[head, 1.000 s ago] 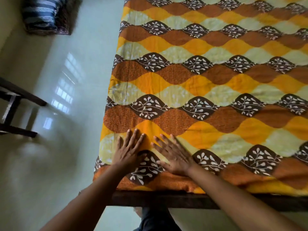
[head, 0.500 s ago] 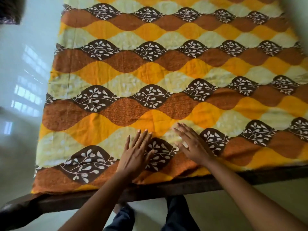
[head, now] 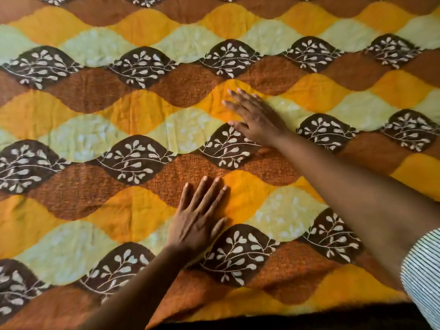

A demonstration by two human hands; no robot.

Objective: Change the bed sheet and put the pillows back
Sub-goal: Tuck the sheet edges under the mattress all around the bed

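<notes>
- I see the sheet spread flat over the bed, filling nearly the whole view; its print runs in wavy bands of orange, yellow, pale green and rust brown, with dark brown leaf-shaped patches carrying white sprigs.
- The left hand lies palm down on the sheet, low and a little left of centre; its fingers are straight and close together, pointing away across a rust band beside an orange patch; they hold nothing and only press the cloth.
- The right hand rests farther up the sheet, right of centre, also palm down; its fingers are stretched flat and slightly spread, pointing up and to the left over an orange patch; the thumb lies by a dark leaf patch; I read nothing gripped.
- The two hands are apart, the right beyond the left; both forearms come in from the lower edge, the right one crossing the sheet on a slant.
- A striped sleeve shows at the right edge, on the right arm.
- Faint creases show in the cloth left of the right hand; the hem lies along the near side, above a dark strip of bed edge; that strip is too dark for me to tell more.
</notes>
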